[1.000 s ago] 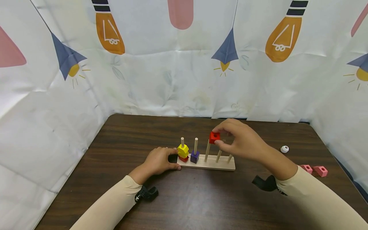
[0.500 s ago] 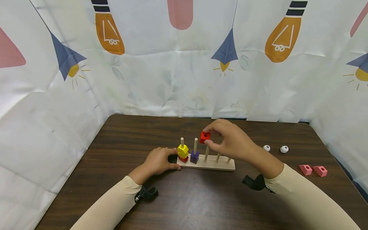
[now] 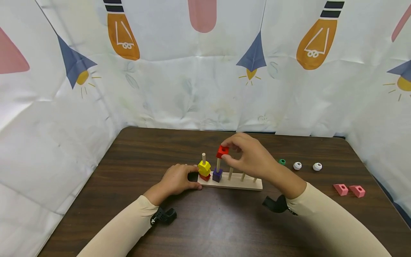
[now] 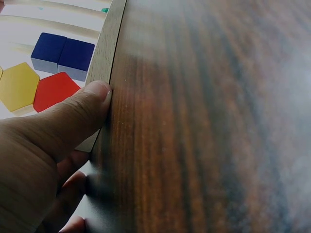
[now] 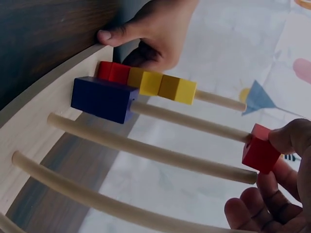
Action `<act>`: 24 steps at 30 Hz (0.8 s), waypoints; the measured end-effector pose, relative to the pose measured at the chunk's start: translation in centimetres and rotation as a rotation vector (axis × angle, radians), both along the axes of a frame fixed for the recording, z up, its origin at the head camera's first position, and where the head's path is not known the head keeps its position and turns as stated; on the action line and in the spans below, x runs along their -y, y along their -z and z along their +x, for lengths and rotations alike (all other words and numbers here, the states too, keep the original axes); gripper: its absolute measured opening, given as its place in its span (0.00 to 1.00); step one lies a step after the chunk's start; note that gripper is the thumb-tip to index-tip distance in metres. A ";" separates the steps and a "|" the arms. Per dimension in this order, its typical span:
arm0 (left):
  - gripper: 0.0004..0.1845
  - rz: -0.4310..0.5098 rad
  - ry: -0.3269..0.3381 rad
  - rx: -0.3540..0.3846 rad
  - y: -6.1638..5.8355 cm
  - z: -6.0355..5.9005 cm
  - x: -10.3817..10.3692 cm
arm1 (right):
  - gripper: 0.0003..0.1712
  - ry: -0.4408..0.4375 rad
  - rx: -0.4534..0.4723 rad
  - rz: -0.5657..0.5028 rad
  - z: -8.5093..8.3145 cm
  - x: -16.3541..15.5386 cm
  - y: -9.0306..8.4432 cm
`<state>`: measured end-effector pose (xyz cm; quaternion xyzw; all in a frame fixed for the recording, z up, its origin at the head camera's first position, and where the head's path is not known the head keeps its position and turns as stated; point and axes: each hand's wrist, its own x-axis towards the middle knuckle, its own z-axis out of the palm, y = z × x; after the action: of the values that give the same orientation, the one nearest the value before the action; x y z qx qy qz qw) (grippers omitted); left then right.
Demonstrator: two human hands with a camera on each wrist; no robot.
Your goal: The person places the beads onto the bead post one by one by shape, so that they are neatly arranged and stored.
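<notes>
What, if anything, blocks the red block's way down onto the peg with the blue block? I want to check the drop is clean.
Nothing visible does. The right hand pinches the red block at the tip of the second peg. Below it the shaft is bare down to the blue block. The left hand grips the base's end.

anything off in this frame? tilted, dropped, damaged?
Nothing stands out. The peg board lies flat on the table, steadied by the left hand. The right hand pinches a red cube at the top of the second peg. Loose pieces lie right of it.
</notes>
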<state>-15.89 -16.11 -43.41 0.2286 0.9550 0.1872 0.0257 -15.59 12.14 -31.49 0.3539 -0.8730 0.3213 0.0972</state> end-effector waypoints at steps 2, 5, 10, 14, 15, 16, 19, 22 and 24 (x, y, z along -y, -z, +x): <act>0.33 0.003 0.001 0.000 0.0 0.0 0.0 | 0.16 0.007 0.008 -0.002 0.0 0.1 0.1; 0.33 0.007 0.004 -0.002 -0.1 0.0 -0.1 | 0.15 0.004 0.019 -0.007 0.1 0.4 0.2; 0.32 0.004 0.001 0.004 -0.1 0.0 -0.1 | 0.15 0.004 0.042 -0.010 0.3 0.9 0.6; 0.32 0.007 -0.005 0.010 -0.1 0.0 -0.1 | 0.14 0.040 0.001 0.042 0.7 1.4 1.0; 0.32 0.008 -0.006 0.010 -0.1 0.0 -0.1 | 0.14 0.053 -0.020 0.062 0.8 1.5 1.1; 0.32 0.008 -0.006 0.009 -0.1 0.0 -0.1 | 0.14 0.066 -0.041 0.081 0.9 1.6 1.2; 0.32 0.010 -0.004 0.006 0.0 0.0 -0.1 | 0.13 0.102 -0.095 0.139 1.3 1.9 1.3; 0.32 0.010 -0.001 0.002 0.0 0.0 -0.1 | 0.14 0.133 -0.116 0.175 1.6 2.2 1.4; 0.32 0.010 -0.001 -0.001 0.0 0.0 -0.1 | 0.15 0.149 -0.118 0.183 1.8 2.4 1.5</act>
<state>-15.91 -16.03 -43.43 0.2282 0.9542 0.1918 0.0241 -13.77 9.71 -32.99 0.3137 -0.9152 0.2110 0.1394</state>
